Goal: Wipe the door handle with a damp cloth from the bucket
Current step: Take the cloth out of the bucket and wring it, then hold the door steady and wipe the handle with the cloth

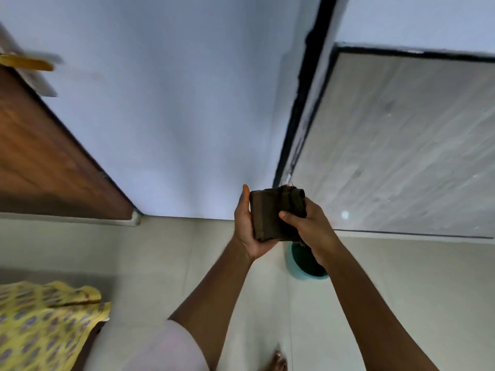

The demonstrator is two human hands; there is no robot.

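Observation:
A dark brown folded cloth (270, 212) is held between both hands at the centre of the head view. My left hand (247, 231) cups it from the left and below, fingers up along its side. My right hand (312, 228) grips it from the right, thumb pressed on its front face. Below the hands, on the floor, stands a teal bucket (293, 266), mostly hidden behind my right wrist. The gold door handle (29, 62) sticks out from the brown wooden door (40, 162) at the far upper left, blurred and well away from the hands.
A pale blue wall (174, 103) fills the middle, with a black-framed grey tiled surface (401, 143) to the right. Yellow patterned fabric (45, 325) lies at the lower left. My bare foot (277, 361) shows on the light floor tiles.

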